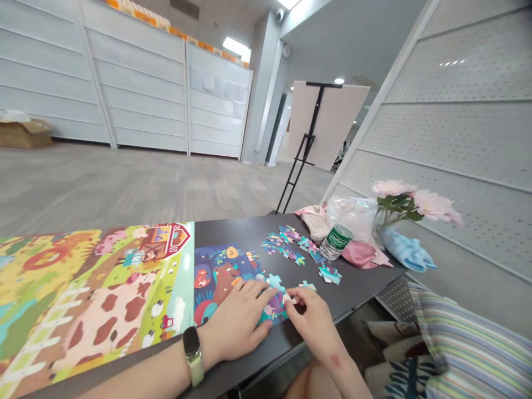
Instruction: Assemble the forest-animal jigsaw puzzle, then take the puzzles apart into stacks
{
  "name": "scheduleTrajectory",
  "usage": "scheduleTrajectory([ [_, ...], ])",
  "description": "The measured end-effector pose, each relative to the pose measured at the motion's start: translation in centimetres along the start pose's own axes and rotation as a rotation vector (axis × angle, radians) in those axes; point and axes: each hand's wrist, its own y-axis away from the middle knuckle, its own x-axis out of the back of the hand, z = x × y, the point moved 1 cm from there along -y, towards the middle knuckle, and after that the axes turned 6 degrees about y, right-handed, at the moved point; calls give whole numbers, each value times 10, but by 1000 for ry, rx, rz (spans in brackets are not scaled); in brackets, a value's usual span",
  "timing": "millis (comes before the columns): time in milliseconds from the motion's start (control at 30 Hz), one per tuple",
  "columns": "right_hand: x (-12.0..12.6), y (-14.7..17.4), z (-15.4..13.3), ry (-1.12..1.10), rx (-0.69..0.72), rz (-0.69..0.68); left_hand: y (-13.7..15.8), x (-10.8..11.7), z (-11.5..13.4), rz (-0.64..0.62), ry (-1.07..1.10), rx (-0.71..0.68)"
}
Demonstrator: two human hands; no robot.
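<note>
A partly joined jigsaw puzzle [222, 274] with a dark blue scene and a brown animal lies on the dark table. My left hand [239, 316] rests flat across it, fingers stretched out. At the puzzle's right edge, my right hand [310, 316] pinches a small pale puzzle piece [288, 299] between thumb and fingertips. Just beyond the fingers, a light blue piece [275, 281] sits along the puzzle's edge. Another loose piece [307, 285] lies right behind my right hand. Farther back are several scattered pieces [286, 235] and a small joined cluster [330, 273].
A farm-picture board [124, 299] covers the table's left part. At the right stand a water bottle [336, 241], a pink cloth bag [359, 253], a blue cloth roll [407, 249] and pink flowers [432, 205]. A striped cushion [477, 338] is beside the table; an easel [310, 141] stands behind.
</note>
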Motion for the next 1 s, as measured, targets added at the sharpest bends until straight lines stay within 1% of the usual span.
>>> scheduleTrajectory([
  [100,-7,3,1,45,8,58,0,2,2,-18,-21,-20],
  [200,-7,4,8,-18,3,73,1,0,3,-25,-45,-18],
  [300,5,0,33,-76,-16,137,1,-1,4,-25,-48,-4],
  [367,17,-2,55,-55,-10,152,0,-1,4,-32,-42,-3],
  [467,29,-4,80,-35,21,34,-1,0,4,-39,-36,-2],
  [533,34,-4,85,-50,40,-43,-2,0,4,-43,-38,4],
  [700,34,-4,75,-74,83,-117,0,0,4,-53,-44,10],
  [833,30,-5,75,-60,119,-158,0,1,6,-57,-41,6],
  [1000,39,-14,67,-77,251,-316,-1,3,7,-55,-38,4],
])
